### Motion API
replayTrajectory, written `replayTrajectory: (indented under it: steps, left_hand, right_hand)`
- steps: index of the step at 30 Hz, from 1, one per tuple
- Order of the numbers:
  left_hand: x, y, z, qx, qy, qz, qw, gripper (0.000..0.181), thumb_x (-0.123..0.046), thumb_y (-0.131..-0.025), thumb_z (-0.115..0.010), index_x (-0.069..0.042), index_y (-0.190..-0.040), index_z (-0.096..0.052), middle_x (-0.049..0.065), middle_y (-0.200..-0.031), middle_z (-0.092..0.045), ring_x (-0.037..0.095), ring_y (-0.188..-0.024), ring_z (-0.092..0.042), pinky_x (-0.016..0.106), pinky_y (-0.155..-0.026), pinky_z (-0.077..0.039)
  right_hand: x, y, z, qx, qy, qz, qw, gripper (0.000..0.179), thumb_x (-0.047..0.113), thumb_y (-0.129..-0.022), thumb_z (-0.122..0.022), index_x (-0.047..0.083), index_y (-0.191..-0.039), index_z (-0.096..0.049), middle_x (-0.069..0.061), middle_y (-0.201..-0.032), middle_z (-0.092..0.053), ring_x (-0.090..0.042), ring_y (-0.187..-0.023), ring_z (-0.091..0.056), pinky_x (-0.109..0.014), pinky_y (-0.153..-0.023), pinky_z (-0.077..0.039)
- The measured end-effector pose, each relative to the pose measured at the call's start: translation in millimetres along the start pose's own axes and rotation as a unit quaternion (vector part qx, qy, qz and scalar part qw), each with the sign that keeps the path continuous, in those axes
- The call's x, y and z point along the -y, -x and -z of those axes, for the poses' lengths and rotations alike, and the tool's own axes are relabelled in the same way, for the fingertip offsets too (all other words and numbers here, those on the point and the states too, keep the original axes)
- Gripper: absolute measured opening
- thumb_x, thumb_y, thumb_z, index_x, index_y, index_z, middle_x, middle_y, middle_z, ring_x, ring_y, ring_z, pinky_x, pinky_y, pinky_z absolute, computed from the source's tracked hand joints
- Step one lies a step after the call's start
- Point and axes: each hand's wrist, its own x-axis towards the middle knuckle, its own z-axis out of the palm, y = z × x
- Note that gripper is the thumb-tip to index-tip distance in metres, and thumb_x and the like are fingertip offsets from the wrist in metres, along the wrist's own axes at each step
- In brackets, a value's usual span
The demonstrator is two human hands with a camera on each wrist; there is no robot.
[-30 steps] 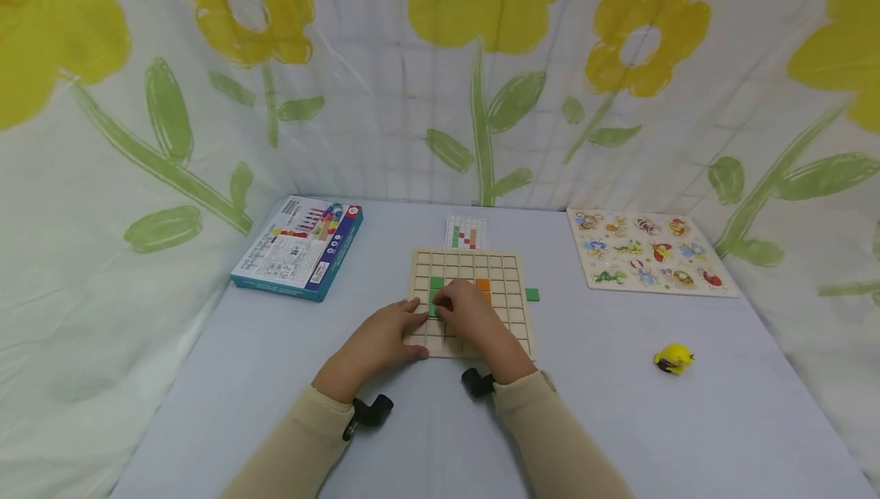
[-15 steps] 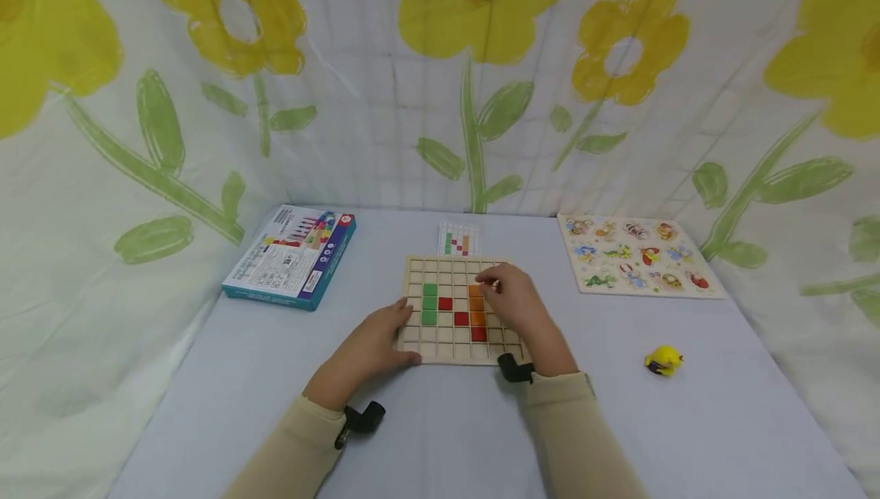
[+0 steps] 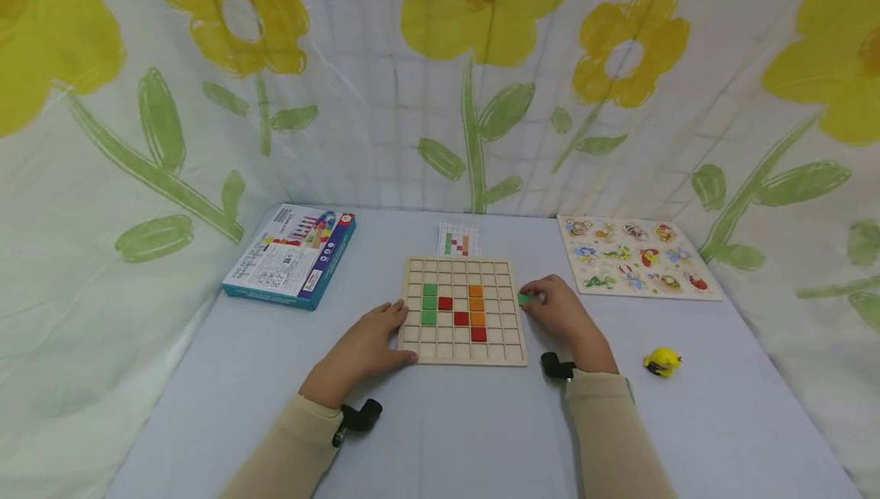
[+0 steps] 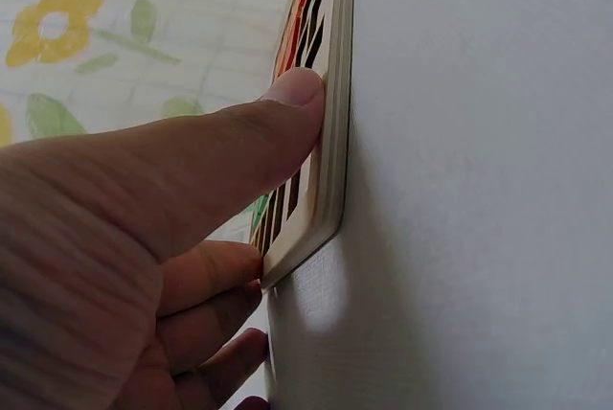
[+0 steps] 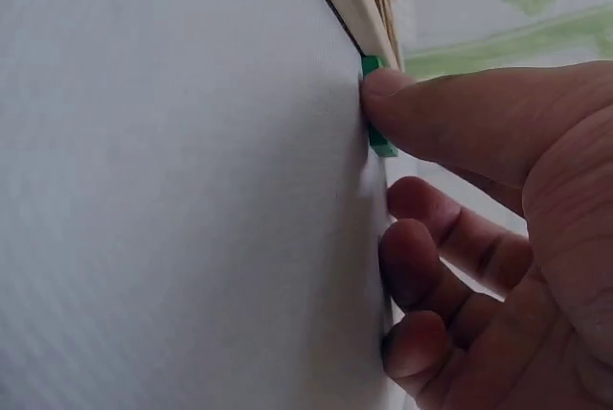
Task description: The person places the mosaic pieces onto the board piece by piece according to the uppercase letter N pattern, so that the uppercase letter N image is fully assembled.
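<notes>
In the head view a square wooden grid board [image 3: 454,351] lies mid-table. Three green tiles [image 3: 429,303] stand in a column on its left, three orange tiles [image 3: 477,304] in a column on its right, with three red tiles [image 3: 461,319] running diagonally down. My left hand [image 3: 367,346] rests at the board's near left corner; in the left wrist view its thumb [image 4: 239,132] presses on the rim. Just right of the board, my right hand [image 3: 564,314] pinches a loose green tile [image 5: 376,137], whose end lies close to the board's edge.
Behind the board lies a printed pattern card [image 3: 459,239]. A boxed game [image 3: 292,254] lies at the back left and a wooden insect puzzle [image 3: 639,257] at the back right. A small yellow toy [image 3: 663,361] sits right of my right hand.
My right hand has moved off the green column, rightward across the board, to the loose green tile and now pinches it. My left hand stays at the board's corner.
</notes>
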Motion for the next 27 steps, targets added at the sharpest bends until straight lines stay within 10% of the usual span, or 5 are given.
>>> replayTrajectory:
  steps: [10, 18, 27]
  left_hand:
    - [-1.3, -0.4, 2.7, 0.002, 0.006, 0.008, 0.9999, 0.093, -0.036, -0.089, -0.092, -0.006, -0.165, -0.047, 0.009, -0.176, -0.039, 0.039, -0.165, -0.033, 0.060, -0.131, -0.036]
    - [1.8, -3.5, 0.6, 0.004, 0.006, 0.004, 1.0000, 0.092, -0.038, -0.090, -0.092, -0.008, -0.165, -0.047, 0.008, -0.176, -0.040, 0.038, -0.164, -0.034, 0.059, -0.132, -0.035]
    - [1.5, -1.5, 0.2, 0.004, 0.005, 0.006, 1.0000, 0.093, -0.038, -0.089, -0.092, -0.008, -0.165, -0.047, 0.008, -0.176, -0.040, 0.037, -0.164, -0.035, 0.058, -0.132, -0.035]
  right_hand:
    - [46.2, 9.8, -9.0, -0.059, -0.057, 0.002, 0.9966, 0.006, 0.013, -0.104, -0.074, 0.010, -0.107, -0.069, -0.008, -0.105, -0.074, -0.025, -0.096, -0.066, -0.042, -0.084, -0.057]
    - [123.5, 23.1, -57.6, 0.051, -0.067, 0.124, 0.9886, 0.006, 0.008, -0.100, -0.077, 0.012, -0.099, -0.073, 0.003, -0.096, -0.073, -0.012, -0.088, -0.064, -0.035, -0.082, -0.058]
    - [131.7, 20.1, -80.9, 0.059, -0.054, 0.136, 0.9875, 0.004, 0.009, -0.102, -0.077, 0.010, -0.099, -0.074, 0.003, -0.094, -0.072, -0.013, -0.086, -0.062, -0.034, -0.081, -0.057]
